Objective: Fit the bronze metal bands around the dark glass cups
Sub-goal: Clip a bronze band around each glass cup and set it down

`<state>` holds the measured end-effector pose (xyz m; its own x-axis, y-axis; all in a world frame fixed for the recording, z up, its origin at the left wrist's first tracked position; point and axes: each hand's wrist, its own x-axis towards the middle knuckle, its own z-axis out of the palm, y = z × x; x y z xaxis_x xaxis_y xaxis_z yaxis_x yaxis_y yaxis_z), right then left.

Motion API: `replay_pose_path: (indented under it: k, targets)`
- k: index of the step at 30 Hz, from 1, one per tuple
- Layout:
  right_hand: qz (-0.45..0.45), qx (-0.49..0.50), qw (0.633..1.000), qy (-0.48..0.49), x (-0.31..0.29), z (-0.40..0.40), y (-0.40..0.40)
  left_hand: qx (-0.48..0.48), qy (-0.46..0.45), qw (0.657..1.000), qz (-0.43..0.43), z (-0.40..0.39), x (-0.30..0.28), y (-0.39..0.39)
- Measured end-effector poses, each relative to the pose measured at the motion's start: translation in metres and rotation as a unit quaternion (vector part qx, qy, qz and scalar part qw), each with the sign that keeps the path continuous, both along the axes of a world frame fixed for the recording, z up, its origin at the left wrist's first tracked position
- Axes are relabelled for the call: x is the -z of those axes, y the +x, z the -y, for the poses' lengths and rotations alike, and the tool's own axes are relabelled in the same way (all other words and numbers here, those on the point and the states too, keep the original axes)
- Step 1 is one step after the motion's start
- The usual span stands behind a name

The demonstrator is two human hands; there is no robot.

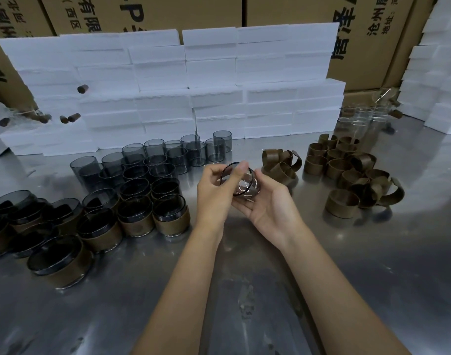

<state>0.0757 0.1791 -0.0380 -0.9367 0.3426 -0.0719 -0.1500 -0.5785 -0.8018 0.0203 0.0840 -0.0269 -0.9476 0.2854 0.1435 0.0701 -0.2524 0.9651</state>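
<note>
Both hands hold one dark glass cup (241, 183) above the middle of the table, tilted with its mouth toward me. My left hand (214, 190) pinches the cup's rim with thumb and fingers. My right hand (270, 201) cradles the cup's lower body from underneath, where a bronze band (253, 192) wraps it. Bare dark cups (152, 160) stand in a cluster behind and left. Cups with bronze bands on them (132, 216) stand at the near left. Loose bronze bands (347, 170) lie heaped at the right.
The table (219, 290) is shiny metal. White foam blocks (193, 85) are stacked as a wall along the back, with cardboard boxes (360, 34) behind them. Clear glass cups (360, 116) stand at the far right. More foam blocks (439, 73) rise on the right edge.
</note>
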Motion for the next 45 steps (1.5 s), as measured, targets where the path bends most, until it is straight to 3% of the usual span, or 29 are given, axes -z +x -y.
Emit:
replay_pose_path:
  k: [4, 10, 14, 16, 20, 24, 27, 32, 33, 35, 37, 38, 40, 45]
  targets:
    - [0.001, 0.019, 0.999, -0.029, 0.000, -0.003, 0.001, -0.002, -0.017, 1.000, -0.014, 0.002, -0.001, -0.001]
    - [-0.017, 0.072, 0.996, -0.054, -0.001, -0.004, 0.001, 0.084, -0.056, 0.995, 0.014, -0.003, -0.003, 0.002]
    - [0.001, 0.135, 0.990, 0.037, 0.001, 0.000, -0.006, 0.069, -0.137, 0.986, -0.062, -0.008, 0.005, 0.006]
    - [0.025, 0.152, 0.981, 0.116, 0.002, 0.002, -0.009, 0.036, -0.121, 0.991, -0.053, -0.008, 0.006, 0.001]
    - [0.019, 0.184, 0.937, 0.296, 0.006, 0.006, -0.008, 0.045, -0.011, 0.999, 0.022, -0.006, 0.006, -0.005]
    - [0.008, 0.244, 0.891, 0.383, 0.008, 0.009, -0.008, 0.069, 0.097, 0.990, 0.075, -0.005, 0.009, -0.006]
    - [0.004, 0.281, 0.867, 0.412, 0.008, 0.008, -0.006, 0.101, 0.104, 0.985, 0.089, -0.008, 0.012, -0.002]
    - [0.036, 0.315, 0.868, 0.382, 0.005, -0.003, -0.005, 0.092, 0.090, 0.981, 0.144, -0.010, 0.018, -0.008]
    - [0.055, 0.349, 0.847, 0.397, 0.005, -0.008, -0.005, 0.090, 0.090, 0.979, 0.156, -0.009, 0.019, -0.010]
    - [0.133, 0.402, 0.770, 0.478, 0.006, -0.018, -0.005, 0.086, 0.087, 0.978, 0.171, -0.007, 0.021, -0.013]
    - [0.236, 0.360, 0.701, 0.568, 0.010, -0.028, -0.002, 0.093, 0.090, 0.975, 0.181, -0.006, 0.021, -0.014]
    - [0.275, 0.324, 0.684, 0.593, 0.012, -0.031, -0.002, 0.099, 0.092, 0.973, 0.185, -0.006, 0.021, -0.014]
    - [0.310, 0.280, 0.674, 0.609, 0.016, -0.034, -0.003, 0.107, 0.095, 0.971, 0.193, -0.004, 0.020, -0.014]
    - [0.308, 0.295, 0.693, 0.581, 0.018, -0.038, -0.002, 0.128, 0.109, 0.964, 0.205, -0.002, 0.018, -0.015]
